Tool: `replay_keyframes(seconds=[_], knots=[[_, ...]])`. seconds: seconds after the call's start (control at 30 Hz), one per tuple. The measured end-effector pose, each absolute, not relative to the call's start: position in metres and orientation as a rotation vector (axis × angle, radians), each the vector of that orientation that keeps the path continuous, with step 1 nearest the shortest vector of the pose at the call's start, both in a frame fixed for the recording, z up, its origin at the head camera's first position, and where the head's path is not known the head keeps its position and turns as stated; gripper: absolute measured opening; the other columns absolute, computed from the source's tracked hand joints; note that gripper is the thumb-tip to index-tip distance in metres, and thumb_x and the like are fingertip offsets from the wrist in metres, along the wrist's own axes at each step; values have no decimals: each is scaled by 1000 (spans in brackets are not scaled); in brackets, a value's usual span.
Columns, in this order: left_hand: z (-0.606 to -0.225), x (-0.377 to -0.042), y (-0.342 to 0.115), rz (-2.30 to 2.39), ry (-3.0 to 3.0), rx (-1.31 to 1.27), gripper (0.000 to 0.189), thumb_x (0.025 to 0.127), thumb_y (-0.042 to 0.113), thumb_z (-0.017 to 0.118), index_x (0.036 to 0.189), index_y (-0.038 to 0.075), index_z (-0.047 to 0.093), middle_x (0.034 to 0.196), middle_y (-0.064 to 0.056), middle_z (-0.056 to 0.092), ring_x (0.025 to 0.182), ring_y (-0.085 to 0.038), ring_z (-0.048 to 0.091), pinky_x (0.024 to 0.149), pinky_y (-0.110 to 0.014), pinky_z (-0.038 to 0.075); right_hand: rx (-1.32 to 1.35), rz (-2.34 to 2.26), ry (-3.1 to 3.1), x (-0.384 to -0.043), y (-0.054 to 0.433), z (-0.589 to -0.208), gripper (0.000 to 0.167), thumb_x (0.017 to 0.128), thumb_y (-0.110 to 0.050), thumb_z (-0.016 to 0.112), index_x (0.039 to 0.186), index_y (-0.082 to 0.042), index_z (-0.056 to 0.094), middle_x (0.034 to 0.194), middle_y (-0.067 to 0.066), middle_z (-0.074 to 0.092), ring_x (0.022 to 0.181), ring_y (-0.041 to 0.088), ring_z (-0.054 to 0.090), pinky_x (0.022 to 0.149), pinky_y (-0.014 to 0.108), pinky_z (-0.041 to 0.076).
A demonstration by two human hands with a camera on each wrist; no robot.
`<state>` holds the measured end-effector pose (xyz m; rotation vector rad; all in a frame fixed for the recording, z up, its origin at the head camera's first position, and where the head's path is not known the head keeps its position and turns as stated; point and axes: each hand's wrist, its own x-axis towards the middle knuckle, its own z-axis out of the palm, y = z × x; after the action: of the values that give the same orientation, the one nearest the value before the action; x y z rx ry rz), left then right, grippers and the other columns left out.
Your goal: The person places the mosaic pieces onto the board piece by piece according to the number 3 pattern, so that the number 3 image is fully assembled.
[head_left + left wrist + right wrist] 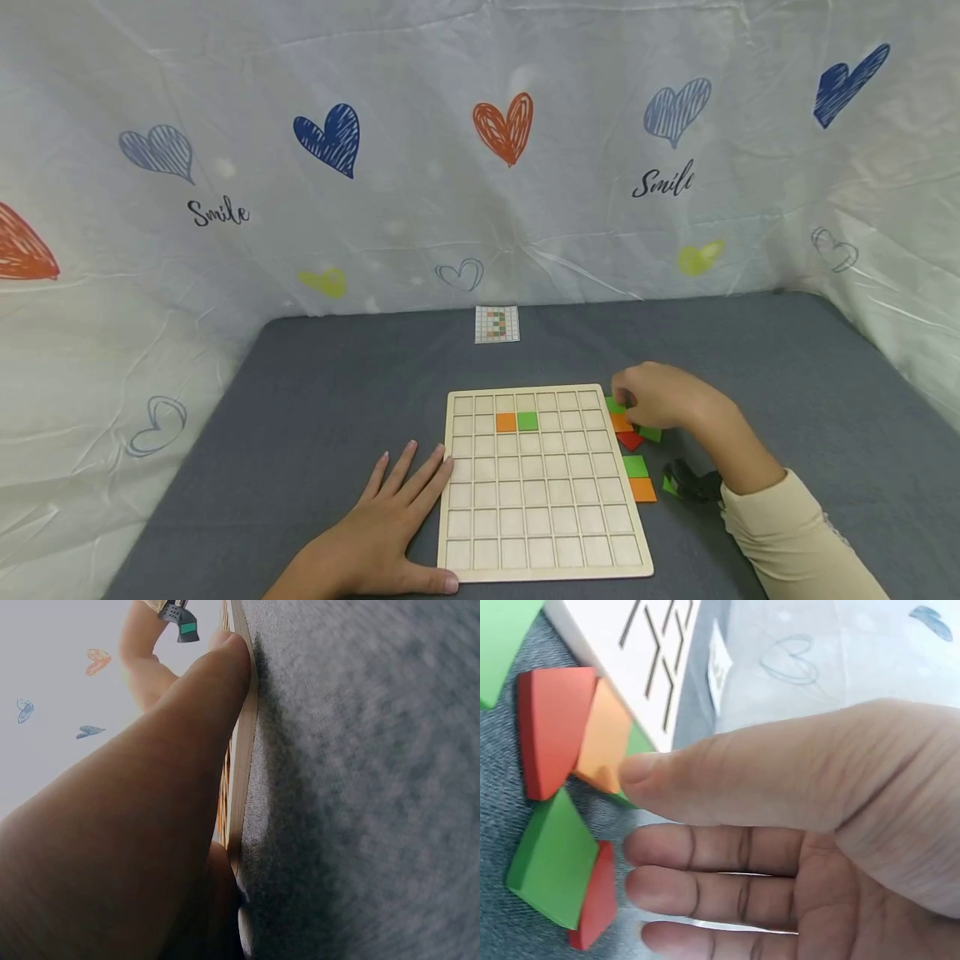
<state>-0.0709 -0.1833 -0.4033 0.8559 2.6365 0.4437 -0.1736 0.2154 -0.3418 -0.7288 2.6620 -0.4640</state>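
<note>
A wooden grid board (531, 492) lies flat, with one orange tile (506, 422) and one green tile (527, 421) side by side in its second row. My left hand (393, 525) rests spread at the board's left side, fingertips and thumb at its edge (244, 742). Over loose tiles off the board's right edge hovers my right hand (663, 396). In the right wrist view, its thumb tip overlaps a loose orange tile (605, 739), the three visible fingers stretched out. A red tile (559, 727) and a green tile (553, 862) lie near that hand; its index finger is hidden.
A small printed card (497, 324) showing a coloured grid pattern lies behind the board. Another green tile (635, 466) and orange tile (642, 490) sit by the board's right edge. A dark wrist device (696, 483) overlaps a green tile. A white heart-patterned cloth (420, 200) hangs behind.
</note>
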Motion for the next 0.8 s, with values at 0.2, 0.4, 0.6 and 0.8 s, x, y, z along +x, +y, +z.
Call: replay_keyframes(seconds=[0.2,0.4,0.6,0.8], knots=[[-402,-71,-183,457,2639,862,117,77,86,54,164,22,9,168,1,2,151,-33,-9,113,-65,-5,-709,-424,2709,-177,217,-345,18,85,6,67,85,-11,60,75,-2,49,67,14,45,61,31,39],[-403,-71,-183,448,2642,861,117,77,87,54,164,22,9,168,1,3,151,-34,-9,113,-66,-5,-617,-349,2752,-176,226,-346,28,81,8,68,74,-13,50,74,0,45,66,17,41,59,32,32],[-402,-71,-182,460,2641,860,117,77,86,55,164,21,10,168,1,3,151,-34,-9,113,-66,-6,-530,-327,2747,-174,225,-346,29,84,12,64,74,-11,50,73,2,44,63,18,41,58,32,33],[-404,-71,-183,461,2643,861,117,77,86,55,164,22,10,168,1,2,151,-34,-9,113,-66,-5,-498,-374,2741,-173,222,-346,30,82,20,57,75,-9,52,74,4,48,59,19,48,55,31,38]])
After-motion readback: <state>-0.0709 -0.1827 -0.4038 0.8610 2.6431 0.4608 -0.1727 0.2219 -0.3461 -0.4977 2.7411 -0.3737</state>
